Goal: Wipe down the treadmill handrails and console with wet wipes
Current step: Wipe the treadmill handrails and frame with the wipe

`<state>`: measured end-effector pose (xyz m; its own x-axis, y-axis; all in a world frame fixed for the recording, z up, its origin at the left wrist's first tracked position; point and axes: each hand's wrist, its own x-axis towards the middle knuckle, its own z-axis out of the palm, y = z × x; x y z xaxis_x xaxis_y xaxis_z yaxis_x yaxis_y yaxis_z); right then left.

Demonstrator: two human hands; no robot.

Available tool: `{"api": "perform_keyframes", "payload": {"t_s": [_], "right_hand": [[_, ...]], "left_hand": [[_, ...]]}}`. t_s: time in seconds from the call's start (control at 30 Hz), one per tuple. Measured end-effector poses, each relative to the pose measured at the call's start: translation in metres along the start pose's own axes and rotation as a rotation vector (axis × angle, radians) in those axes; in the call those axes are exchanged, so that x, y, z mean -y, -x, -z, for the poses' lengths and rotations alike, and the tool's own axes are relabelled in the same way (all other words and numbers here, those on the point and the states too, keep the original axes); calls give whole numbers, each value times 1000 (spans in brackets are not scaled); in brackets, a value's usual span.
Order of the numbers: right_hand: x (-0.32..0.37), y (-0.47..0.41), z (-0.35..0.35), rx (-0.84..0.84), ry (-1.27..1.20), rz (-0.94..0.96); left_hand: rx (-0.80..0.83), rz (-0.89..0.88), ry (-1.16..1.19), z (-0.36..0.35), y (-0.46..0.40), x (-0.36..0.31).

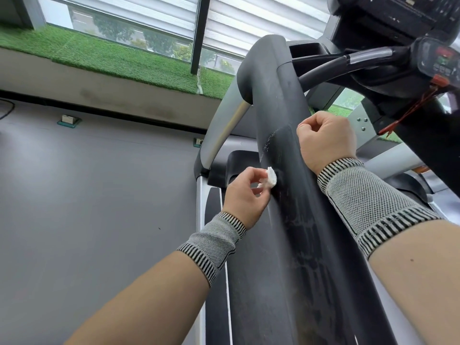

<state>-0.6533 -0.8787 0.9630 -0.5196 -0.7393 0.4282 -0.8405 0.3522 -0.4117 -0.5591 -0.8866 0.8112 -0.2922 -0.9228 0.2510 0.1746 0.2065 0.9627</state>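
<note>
Against the left flank of the broad black padded treadmill handrail (288,175), the left hand (242,195) has a small crumpled white wet wipe (345,180) pinched between thumb and fingertips, and the wad is pressed right onto the rail's side about halfway along its length! Across on the rail's right edge, the right hand (326,140) sits with its fingers curled into a loose fist; whether anything is tucked inside, I cannot tell. Both wrists wear grey knitted wristbands with black-and-white striped edges (368,205). Pale smears and streaks show on the rail's top surface nearer the camera than the wipe. Up beyond the rail's far end sits the dark treadmill console (398,18), with a red safety cord (408,113) dangling beneath it. Left of the rail, a silver-grey curved support bar (224,130) drops toward the grey floor (87,195).
</note>
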Motion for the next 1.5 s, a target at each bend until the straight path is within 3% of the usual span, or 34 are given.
{"api": "perform_keyframes", "payload": {"t_s": [0.1,0.23,0.5,0.73,1.03,1.2,1.33,1.5], "right_hand": [[1,0,0,-2,6,7],[2,2,0,-4,26,8],[6,6,4,2,43,17],[4,4,3,-7,48,31],[0,0,-2,-11,47,21],[-1,1,-2,-11,39,43],[1,2,-1,-12,48,48],[1,2,-1,-4,42,50]], "left_hand": [[-56,-70,-135,-2,-5,-1],[-106,-48,-131,5,0,-6],[16,-6,6,6,72,-6],[-62,-46,-37,-2,29,-8],[-74,138,-61,-4,-47,-2],[-117,119,10,8,-1,4],[-51,134,135,5,40,0],[-6,113,123,-3,39,-1]]}}
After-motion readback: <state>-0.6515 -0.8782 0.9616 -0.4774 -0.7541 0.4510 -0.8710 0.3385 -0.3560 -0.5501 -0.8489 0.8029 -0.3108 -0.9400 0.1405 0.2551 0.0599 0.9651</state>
